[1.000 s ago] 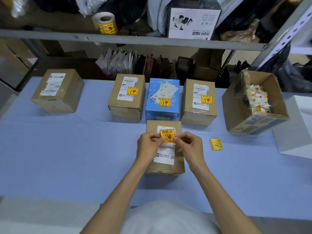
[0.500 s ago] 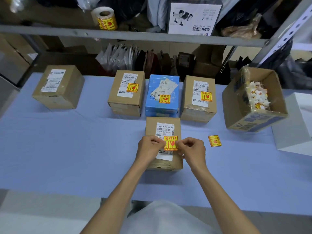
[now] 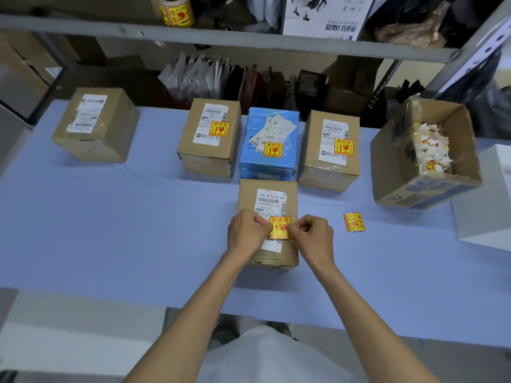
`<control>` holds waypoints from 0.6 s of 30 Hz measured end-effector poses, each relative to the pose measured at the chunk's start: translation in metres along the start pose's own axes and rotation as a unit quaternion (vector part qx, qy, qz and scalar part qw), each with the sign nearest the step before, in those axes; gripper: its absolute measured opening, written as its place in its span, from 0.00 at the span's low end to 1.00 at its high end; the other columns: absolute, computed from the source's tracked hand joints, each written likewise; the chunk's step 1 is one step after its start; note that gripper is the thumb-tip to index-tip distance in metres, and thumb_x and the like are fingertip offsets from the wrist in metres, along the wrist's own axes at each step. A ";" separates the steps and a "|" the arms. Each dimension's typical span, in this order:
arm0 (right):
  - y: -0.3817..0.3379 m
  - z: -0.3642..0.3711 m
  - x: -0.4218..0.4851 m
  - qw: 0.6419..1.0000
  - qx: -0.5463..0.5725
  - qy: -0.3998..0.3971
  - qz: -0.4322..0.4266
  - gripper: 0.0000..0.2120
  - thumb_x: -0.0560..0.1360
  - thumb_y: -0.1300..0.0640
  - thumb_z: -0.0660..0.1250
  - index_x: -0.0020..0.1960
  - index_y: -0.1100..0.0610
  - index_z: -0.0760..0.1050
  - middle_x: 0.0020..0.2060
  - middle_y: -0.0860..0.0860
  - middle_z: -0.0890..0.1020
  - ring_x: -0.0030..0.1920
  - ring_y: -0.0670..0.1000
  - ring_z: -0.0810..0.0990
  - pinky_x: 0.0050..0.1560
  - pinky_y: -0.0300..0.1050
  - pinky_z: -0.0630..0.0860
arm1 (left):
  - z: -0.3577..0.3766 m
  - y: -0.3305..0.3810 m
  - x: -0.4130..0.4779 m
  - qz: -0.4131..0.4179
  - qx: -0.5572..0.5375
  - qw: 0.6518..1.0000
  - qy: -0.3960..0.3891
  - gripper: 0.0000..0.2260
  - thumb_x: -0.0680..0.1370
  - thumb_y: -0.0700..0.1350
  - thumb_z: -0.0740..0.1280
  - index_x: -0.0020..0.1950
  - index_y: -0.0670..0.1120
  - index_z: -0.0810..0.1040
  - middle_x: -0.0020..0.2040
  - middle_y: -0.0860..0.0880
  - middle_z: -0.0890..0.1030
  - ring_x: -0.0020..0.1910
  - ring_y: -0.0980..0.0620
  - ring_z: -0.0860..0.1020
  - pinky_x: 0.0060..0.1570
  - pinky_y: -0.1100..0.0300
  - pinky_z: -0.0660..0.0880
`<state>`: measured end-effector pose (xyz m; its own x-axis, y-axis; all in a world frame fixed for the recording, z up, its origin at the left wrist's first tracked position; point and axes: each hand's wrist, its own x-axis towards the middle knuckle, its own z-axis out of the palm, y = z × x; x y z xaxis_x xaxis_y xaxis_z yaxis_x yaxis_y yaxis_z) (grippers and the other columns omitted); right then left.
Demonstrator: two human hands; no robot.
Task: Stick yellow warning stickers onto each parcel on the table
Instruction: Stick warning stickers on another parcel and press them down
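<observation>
Left hand (image 3: 247,232) and right hand (image 3: 311,237) are both over the near parcel (image 3: 250,194), which sits at the table (image 3: 110,230) centre, closest to the person. Each hand pinches one side edge of the yellow sticker (image 3: 279,228), fingers curled and thumbs on top. The sticker lies flat-ish over the lower part of the near parcel's shipping label (image 3: 271,201). Can't tell if it is already stuck down or just touching.

Step in hand, as I judge it, is laying the sticker and pressing it. To do it well:
- Keep it below the barcode and address lines so they stay readable.
- Square it to the label edges.
- Let one edge land first, then smooth across with the thumbs so no bubble or crease forms.
- Release the pinch only once the middle is down.
- Press the corners last, especially where the sticker steps off the label onto cardboard.

A spare sticker (image 3: 354,222) lies on the table just right of the near parcel, probably for the next one. Directly behind the near parcel is a row of three, all already stickered: a brown parcel (image 3: 208,150), a blue parcel (image 3: 269,161) and a second brown parcel (image 3: 329,172). Far behind-left of the near parcel is a bare parcel (image 3: 95,124) with no yellow sticker on it, so that one is left to do. Behind-right is an open carton (image 3: 425,189) holding peeled backing scraps. A sticker roll (image 3: 175,11) is on the shelf (image 3: 249,41) well behind.
</observation>
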<state>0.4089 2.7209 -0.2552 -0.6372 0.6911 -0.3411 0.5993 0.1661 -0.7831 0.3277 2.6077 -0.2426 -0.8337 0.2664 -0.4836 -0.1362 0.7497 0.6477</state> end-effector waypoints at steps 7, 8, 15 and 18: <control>0.003 0.006 0.000 1.000 -0.021 0.017 -0.012 0.07 0.68 0.60 0.71 0.32 0.57 0.76 0.28 0.49 0.79 0.34 0.49 0.79 0.36 0.45 0.74 | -0.001 0.002 -0.003 0.005 0.017 1.000 0.006 0.10 0.70 0.40 0.67 0.28 0.45 0.75 0.33 0.50 0.78 0.35 0.49 0.75 0.32 0.62 0.69; 0.003 0.006 0.001 0.999 -0.024 0.019 -0.015 0.08 0.68 0.59 0.71 0.32 0.57 0.76 0.28 0.49 0.79 0.34 0.49 0.79 0.36 0.44 0.74 | -0.001 0.002 -0.002 0.008 0.020 1.000 0.006 0.09 0.70 0.41 0.67 0.29 0.45 0.77 0.33 0.50 0.79 0.36 0.49 0.76 0.33 0.61 0.71; 0.008 0.007 0.003 0.998 -0.058 0.030 0.006 0.09 0.68 0.53 0.73 0.34 0.54 0.76 0.32 0.47 0.81 0.39 0.51 0.81 0.39 0.48 0.76 | 0.002 -0.001 0.001 0.037 0.039 0.999 0.003 0.06 0.71 0.46 0.73 0.39 0.44 0.82 0.44 0.48 0.84 0.46 0.47 0.81 0.40 0.58 0.75; 0.014 -0.001 0.003 0.995 -0.086 0.050 0.016 0.17 0.66 0.47 0.76 0.42 0.56 0.72 0.38 0.49 0.79 0.41 0.52 0.78 0.39 0.47 0.72 | -0.001 -0.003 -0.001 0.053 0.077 0.995 0.023 0.12 0.71 0.51 0.75 0.44 0.46 0.76 0.46 0.50 0.80 0.47 0.47 0.78 0.40 0.57 0.69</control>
<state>0.4155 2.7261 -0.2666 -0.5700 0.7631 -0.3046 0.6982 0.2545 -0.6691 0.3286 2.6046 -0.2431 -0.8635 0.3226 -0.3877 0.0339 0.8041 0.5935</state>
